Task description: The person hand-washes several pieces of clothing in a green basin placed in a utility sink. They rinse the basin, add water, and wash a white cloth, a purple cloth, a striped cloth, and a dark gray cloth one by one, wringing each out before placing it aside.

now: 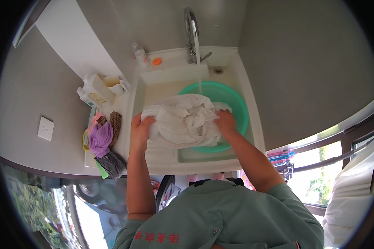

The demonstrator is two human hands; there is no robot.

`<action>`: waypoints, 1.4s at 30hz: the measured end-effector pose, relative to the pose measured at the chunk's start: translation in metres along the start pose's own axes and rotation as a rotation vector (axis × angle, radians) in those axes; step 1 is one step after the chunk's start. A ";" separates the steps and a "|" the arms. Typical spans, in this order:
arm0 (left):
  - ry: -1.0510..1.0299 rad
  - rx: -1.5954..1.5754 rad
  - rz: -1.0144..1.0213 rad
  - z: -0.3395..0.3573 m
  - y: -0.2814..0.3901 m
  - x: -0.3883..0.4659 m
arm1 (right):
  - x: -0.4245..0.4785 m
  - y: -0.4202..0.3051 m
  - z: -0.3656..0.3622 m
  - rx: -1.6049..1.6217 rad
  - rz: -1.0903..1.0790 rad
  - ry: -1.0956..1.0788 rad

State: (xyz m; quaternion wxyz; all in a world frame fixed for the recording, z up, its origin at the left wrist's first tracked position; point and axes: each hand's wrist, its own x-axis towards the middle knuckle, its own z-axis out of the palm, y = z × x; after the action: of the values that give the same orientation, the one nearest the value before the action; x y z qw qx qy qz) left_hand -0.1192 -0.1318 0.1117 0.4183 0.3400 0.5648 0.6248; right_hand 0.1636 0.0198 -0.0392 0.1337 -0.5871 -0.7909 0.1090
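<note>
A bunched piece of white fabric (177, 121), with a ribbed edge at its left end, stretches between my two hands. My left hand (141, 129) grips that ribbed end, thumb on top. At the other end my right hand (226, 122) has its fingers closed on the bunched cloth. Under the fabric's right part stands a green plastic basin (239, 107) inside the white sink (157, 85). From the chrome faucet (190, 28) a stream of water (198, 49) runs down into the basin behind the cloth. The fabric hides much of the basin's inside.
Left of the sink are white plastic bottles (96, 90), a cream scoop (117, 85), a purple cloth (100, 138), a dark grey cloth (112, 163) and brown knitted material (115, 126). A clear bottle (140, 56) and an orange cap (157, 61) rest on the back ledge. Walls flank the sink.
</note>
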 end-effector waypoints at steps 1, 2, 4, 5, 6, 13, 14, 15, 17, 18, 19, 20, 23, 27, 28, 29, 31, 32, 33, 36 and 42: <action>0.003 -0.025 -0.002 -0.003 -0.003 -0.002 | 0.004 0.007 0.001 0.017 -0.059 -0.026; -0.019 -0.006 -0.003 -0.005 -0.007 -0.003 | 0.008 0.013 0.002 0.023 -0.076 0.036; -0.041 0.030 -0.005 -0.011 -0.015 -0.010 | 0.015 0.001 -0.023 0.037 -0.128 0.150; -0.033 0.069 -0.011 -0.012 -0.016 -0.015 | 0.015 -0.019 -0.048 0.119 -0.176 0.155; -0.026 0.108 -0.018 -0.009 -0.017 -0.018 | 0.012 -0.048 -0.080 0.202 -0.221 0.160; 0.094 0.286 0.262 0.024 0.003 -0.014 | -0.019 -0.105 -0.038 0.460 -0.406 -0.258; 0.110 0.238 0.268 0.022 0.006 -0.015 | -0.020 -0.103 -0.028 0.391 -0.340 -0.350; 0.139 0.190 0.273 0.016 0.007 -0.017 | -0.018 -0.104 -0.036 0.313 -0.359 -0.331; 0.174 0.120 0.286 0.006 0.009 -0.021 | -0.017 -0.099 -0.066 0.157 -0.395 -0.298; 0.159 0.096 0.294 0.006 0.010 -0.021 | -0.019 -0.091 -0.065 0.208 -0.332 -0.331; 0.145 0.072 0.302 0.006 0.010 -0.021 | -0.022 -0.083 -0.061 0.220 -0.332 -0.307; 0.121 0.091 0.295 0.008 0.008 -0.021 | -0.027 -0.074 -0.055 0.232 -0.333 -0.283; 0.072 0.129 0.289 0.014 0.007 -0.023 | -0.039 -0.081 -0.048 0.198 -0.080 -0.097; 0.015 0.134 0.300 0.019 0.017 -0.024 | -0.029 -0.047 -0.011 0.347 0.214 -0.114; 0.002 0.132 0.309 0.018 0.019 -0.023 | -0.024 -0.033 -0.011 0.569 0.256 -0.208; 0.007 0.149 0.313 0.017 0.021 -0.022 | -0.016 -0.016 -0.014 0.792 0.296 -0.300; 0.016 0.176 0.317 0.014 0.021 -0.018 | -0.005 0.003 -0.029 1.073 0.353 -0.388; 0.011 0.168 0.323 0.015 0.020 -0.016 | -0.002 0.009 -0.040 1.134 0.374 -0.383; 0.004 0.158 0.329 0.017 0.018 -0.014 | 0.000 0.012 -0.054 1.192 0.395 -0.374; 0.040 0.237 0.345 0.016 0.012 -0.006 | -0.005 -0.002 -0.115 0.695 0.165 -0.216; 0.093 0.167 0.430 0.031 -0.005 0.020 | -0.031 -0.002 -0.204 0.319 -0.028 0.338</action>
State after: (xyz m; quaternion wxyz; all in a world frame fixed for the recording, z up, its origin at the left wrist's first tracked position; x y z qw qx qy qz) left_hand -0.0990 -0.1000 0.1097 0.2197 0.4566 0.5478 0.6657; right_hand 0.2395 -0.0074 0.1507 0.3569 -0.5572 -0.7382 0.1311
